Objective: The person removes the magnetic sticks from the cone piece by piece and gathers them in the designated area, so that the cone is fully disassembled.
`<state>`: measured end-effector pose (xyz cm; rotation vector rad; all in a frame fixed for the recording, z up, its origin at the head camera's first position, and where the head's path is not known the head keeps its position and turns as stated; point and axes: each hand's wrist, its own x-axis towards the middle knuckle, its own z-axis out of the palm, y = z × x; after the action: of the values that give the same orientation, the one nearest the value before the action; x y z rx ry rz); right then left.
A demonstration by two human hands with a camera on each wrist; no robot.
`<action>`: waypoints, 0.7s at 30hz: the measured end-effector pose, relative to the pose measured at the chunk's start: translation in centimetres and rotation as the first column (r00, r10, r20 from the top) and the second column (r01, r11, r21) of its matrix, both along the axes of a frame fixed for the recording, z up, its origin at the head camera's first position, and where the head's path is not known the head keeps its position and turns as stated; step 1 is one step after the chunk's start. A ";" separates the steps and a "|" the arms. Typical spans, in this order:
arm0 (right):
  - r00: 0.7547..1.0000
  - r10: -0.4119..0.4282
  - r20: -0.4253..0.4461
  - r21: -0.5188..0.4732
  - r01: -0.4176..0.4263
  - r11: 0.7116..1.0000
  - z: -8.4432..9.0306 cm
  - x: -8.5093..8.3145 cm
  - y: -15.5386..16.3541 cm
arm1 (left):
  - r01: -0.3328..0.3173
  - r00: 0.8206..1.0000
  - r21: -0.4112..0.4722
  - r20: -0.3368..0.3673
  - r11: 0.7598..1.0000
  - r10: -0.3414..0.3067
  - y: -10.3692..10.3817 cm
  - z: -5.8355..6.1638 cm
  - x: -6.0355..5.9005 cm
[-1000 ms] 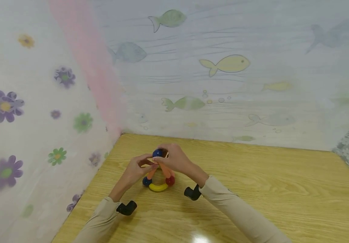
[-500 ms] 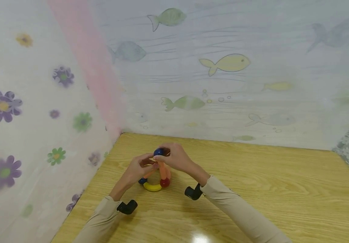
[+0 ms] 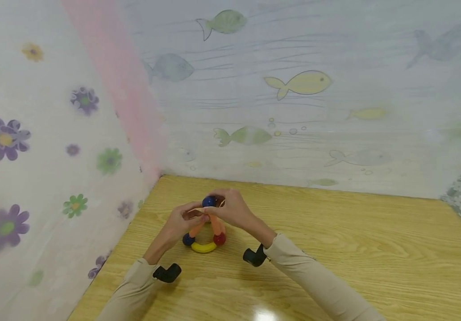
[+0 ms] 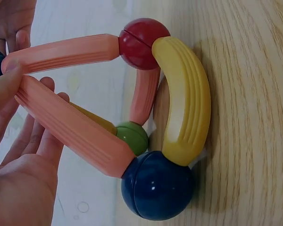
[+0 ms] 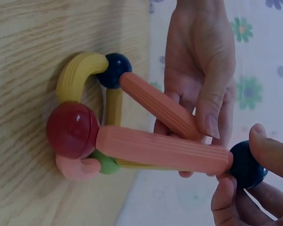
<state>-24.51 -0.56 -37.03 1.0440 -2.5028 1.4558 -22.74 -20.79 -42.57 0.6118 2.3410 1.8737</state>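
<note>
Slightly farther left than before, your ball-and-stick frame [image 3: 216,226] stands on the wood-grain table [image 3: 334,249], its three-ball base [image 3: 204,248] joined. Your right hand [image 3: 233,209] grips the top blue ball [image 3: 209,202], attached to one orange stick [image 5: 165,149]; your left hand [image 3: 178,225] pinches a second stick [image 5: 155,102], whose upper end seems unattached.

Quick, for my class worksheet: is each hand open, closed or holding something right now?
Left hand: closed, pinching an orange stick near its upper end.
Right hand: closed, holding the topmost blue ball.
</note>
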 end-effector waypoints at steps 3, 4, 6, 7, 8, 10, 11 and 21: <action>1.000 -0.009 0.018 -0.032 0.010 0.999 -0.1 0.1 -0.2 | -0.010 1.000 0.008 0.015 1.000 0.010 0.1 0.2 0.1; 1.000 -0.011 0.021 -0.039 0.012 0.999 -0.1 0.1 -0.2 | -0.014 1.000 0.010 0.020 1.000 0.013 0.2 0.5 0.3; 1.000 -0.009 0.027 -0.049 0.010 0.999 -0.1 0.1 -0.2 | -0.025 0.999 0.011 0.038 1.000 0.024 0.4 0.6 0.3; 1.000 -0.007 0.028 -0.051 0.009 0.999 -0.1 0.1 -0.2 | -0.030 0.999 0.013 0.042 0.999 0.029 0.4 0.6 0.3; 1.000 -0.006 0.026 -0.049 0.008 0.999 -0.1 0.1 -0.2 | -0.033 0.998 0.012 0.044 0.999 0.033 0.4 0.6 0.3; 0.999 -0.005 0.031 -0.042 0.006 0.999 -0.1 0.1 -0.1 | -0.037 0.999 0.016 0.041 0.999 0.036 0.5 0.5 0.2; 0.999 -0.004 0.037 -0.040 0.005 0.999 0.0 0.1 -0.1 | -0.040 0.998 0.015 0.038 0.999 0.039 0.4 0.2 0.0; 0.998 0.003 0.066 -0.057 0.001 0.998 0.4 0.0 0.2 | -0.021 1.000 -0.004 -0.012 1.000 0.021 0.0 0.4 0.2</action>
<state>-24.54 -0.36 -36.65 1.0048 -2.4886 1.5769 -22.50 -20.75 -42.13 0.6018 2.3669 1.8782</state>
